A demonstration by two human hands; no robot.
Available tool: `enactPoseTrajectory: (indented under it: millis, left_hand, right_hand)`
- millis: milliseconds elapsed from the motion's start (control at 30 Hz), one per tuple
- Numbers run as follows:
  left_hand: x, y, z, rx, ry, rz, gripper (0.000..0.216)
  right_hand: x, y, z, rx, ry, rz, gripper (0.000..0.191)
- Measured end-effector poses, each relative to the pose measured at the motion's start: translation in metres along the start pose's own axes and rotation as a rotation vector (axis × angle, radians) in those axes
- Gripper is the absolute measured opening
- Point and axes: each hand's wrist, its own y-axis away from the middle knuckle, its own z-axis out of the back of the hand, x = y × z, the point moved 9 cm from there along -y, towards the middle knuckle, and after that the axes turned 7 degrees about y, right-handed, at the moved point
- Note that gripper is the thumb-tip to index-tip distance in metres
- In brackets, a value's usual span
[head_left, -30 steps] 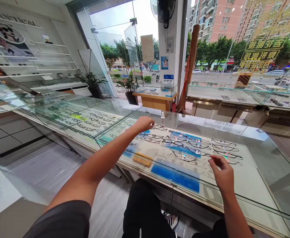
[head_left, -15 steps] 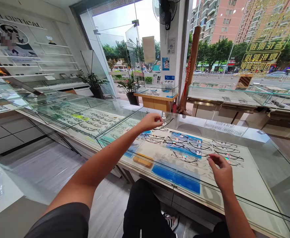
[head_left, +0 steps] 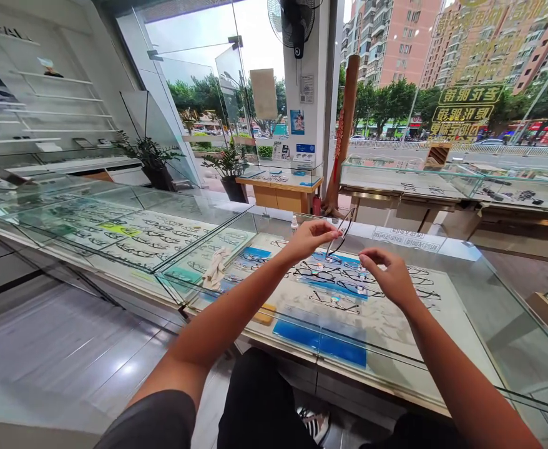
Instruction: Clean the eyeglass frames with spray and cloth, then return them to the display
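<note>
My left hand (head_left: 309, 238) is raised over the glass display counter (head_left: 465, 324) and pinches a thin dark-framed pair of glasses (head_left: 342, 232). The glasses hang tilted above the glass top. My right hand (head_left: 389, 274) hovers just to their right, fingers curled with thumb and forefinger close together, a short gap from the frame and holding nothing that I can see. Under the glass lie rows of spectacle frames (head_left: 334, 280) on white and blue trays.
A crumpled white cloth (head_left: 216, 267) lies inside the case at left, near a small orange block (head_left: 267, 313). A little bottle (head_left: 294, 223) stands on the far edge. More glass cases (head_left: 115, 218) run left and behind; potted plants (head_left: 227, 165) stand by the window.
My left hand has lifted the glasses off the counter's far side and brought them right and toward me. My right hand rose from the glass toward them. My view turned slightly left.
</note>
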Motion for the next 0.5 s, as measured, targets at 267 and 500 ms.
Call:
enactPoseTrajectory:
  millis: [267, 500]
  left_hand:
    - [0.010, -0.023, -0.031, -0.068, 0.144, -0.102, 0.039]
    - [-0.028, -0.062, -0.053, 0.060, 0.152, -0.150, 0.041]
  right_hand:
    - [0.005, -0.042, 0.008, 0.015, -0.184, 0.008, 0.042]
    - [0.043, -0.082, 0.049, 0.052, -0.186, 0.120, 0.039]
